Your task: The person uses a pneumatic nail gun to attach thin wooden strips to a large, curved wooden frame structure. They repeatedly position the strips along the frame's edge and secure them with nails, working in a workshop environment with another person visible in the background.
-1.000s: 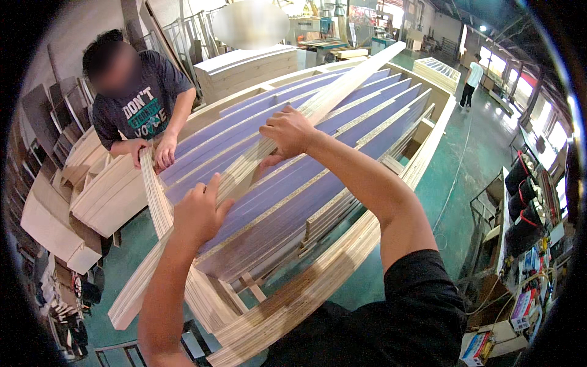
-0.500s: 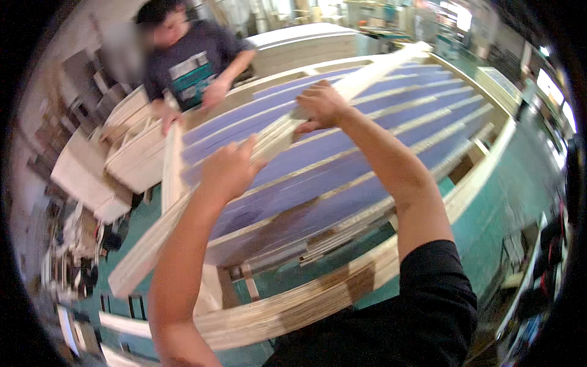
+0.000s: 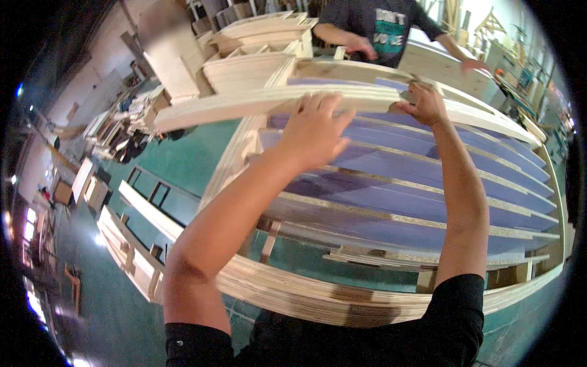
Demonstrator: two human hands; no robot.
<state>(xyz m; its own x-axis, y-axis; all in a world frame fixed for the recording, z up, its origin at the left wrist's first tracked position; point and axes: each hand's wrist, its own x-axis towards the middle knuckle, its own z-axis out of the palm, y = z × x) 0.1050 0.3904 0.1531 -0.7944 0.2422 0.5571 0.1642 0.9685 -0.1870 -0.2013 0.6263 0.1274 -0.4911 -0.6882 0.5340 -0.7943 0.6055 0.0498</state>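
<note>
A long pale wooden beam spans the view in front of me, raised over a large wooden frame. My left hand lies against the beam with its fingers spread, the thumb side away from the wood. Farther right, my right hand grips the beam, fingers bent over its top edge. A small dark grey patch shows at its fingertips; I cannot make out what it is. Below the beam, bluish-purple panels lie in rows inside the frame, with speckled chipboard strips between them.
Across the frame stands a co-worker in a dark printed T-shirt, hands near its far side. Wooden box-like pieces stand at the far left. Thin strips lie within the near side. More timber pieces rest on the green floor.
My view has turned left, and the beam now lies more nearly level across it. My left hand's fingers have spread from their hold. The co-worker's arms have moved apart.
</note>
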